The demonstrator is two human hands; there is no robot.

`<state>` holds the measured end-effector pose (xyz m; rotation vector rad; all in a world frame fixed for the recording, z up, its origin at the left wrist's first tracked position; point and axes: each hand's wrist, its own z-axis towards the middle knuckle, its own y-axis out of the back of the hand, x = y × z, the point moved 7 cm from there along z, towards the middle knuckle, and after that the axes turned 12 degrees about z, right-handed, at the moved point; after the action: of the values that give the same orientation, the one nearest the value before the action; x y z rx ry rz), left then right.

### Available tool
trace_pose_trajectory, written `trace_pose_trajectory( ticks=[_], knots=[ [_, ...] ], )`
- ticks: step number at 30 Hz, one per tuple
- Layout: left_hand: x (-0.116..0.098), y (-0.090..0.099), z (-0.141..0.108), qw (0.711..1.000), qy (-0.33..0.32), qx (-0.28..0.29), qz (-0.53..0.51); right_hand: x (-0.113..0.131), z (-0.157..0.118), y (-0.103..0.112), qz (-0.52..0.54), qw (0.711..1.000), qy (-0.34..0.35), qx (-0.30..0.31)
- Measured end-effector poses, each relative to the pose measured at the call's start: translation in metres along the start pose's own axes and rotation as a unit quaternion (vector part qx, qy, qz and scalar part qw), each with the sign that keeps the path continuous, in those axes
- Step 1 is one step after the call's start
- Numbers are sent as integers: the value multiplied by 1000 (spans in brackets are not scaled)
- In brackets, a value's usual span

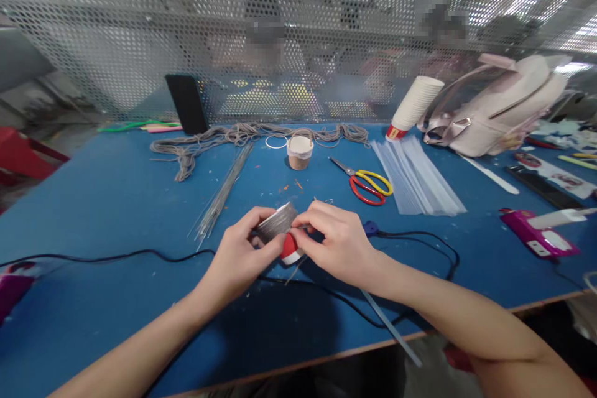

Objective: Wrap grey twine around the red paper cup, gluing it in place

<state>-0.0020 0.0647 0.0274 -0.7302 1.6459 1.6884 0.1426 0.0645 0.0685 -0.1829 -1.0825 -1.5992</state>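
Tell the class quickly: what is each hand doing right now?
Left hand: closed, holding the cup wound with gray cord.
Right hand: closed in a pinch against the cup's side; exactly what it pinches cannot be told.

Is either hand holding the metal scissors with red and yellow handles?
No, the scissors lie on the blue tabletop, while the left hand and the right hand are at the grey-wrapped, red-and-white cup.

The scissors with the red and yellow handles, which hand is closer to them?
The right one. The right hand is just on the person's side of the scissors; the left hand is farther off, to their left.
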Motion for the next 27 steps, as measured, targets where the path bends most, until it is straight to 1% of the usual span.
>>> trace_pose_trajectory(
  ticks=[6,21,27],
  knots=[
    [2,0,1,1000,-3,1,-6,0,-1,0,5,1000,2,-3],
    [-6,3,0,1000,-7,-17,5,-2,0,-1,14,1000,-14,2],
    [-4,3,0,1000,-15,-19,6,-1,0,-1,15,1000,-10,1]
  ],
)
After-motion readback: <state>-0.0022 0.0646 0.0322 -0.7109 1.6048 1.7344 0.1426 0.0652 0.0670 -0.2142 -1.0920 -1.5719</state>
